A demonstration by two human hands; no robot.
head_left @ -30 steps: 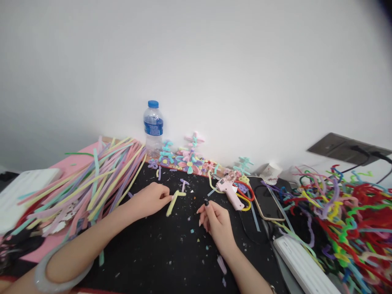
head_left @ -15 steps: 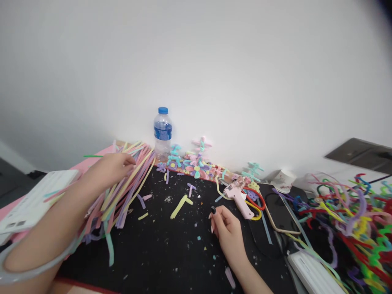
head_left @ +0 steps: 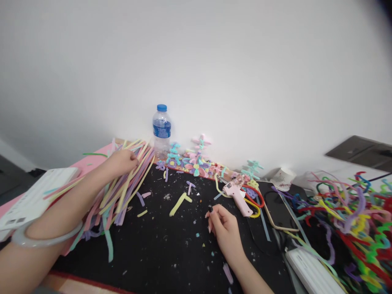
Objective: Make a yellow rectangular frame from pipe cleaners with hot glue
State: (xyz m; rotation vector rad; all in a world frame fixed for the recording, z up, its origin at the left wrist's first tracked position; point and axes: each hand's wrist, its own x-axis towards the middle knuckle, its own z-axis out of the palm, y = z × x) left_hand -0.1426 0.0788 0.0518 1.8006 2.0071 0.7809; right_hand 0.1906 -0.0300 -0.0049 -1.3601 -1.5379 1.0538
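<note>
Head view: the bundle of pastel pipe cleaners lies at the left, partly on a pink surface and spilling onto the black mat, with the left hand on its upper part. That hand's fingers are curled in among the stems; whether they are clamped on one, I cannot tell. The stems lie crossed and overlapping, so a pull on one could drag its neighbours along or bend them, and the bangle on the same arm could snag loose ends near the forearm. Next outward, the bent yellow piece and the small purple T-shaped piece rest unsecured on the mat; a sweeping sleeve or stem could knock them out of line, and the scattered scraps could cling to their fuzz. The right hand is loosely curled just beside them with nothing visible in it; I cannot tell whether its fingertips meet. Beyond it, the pink glue gun lies on its side near the phone; if hot, it could burn fingers or drip on the fuzzy stems. A careless reach backward could also tip the bottle onto the finished-looking flowers.
</note>
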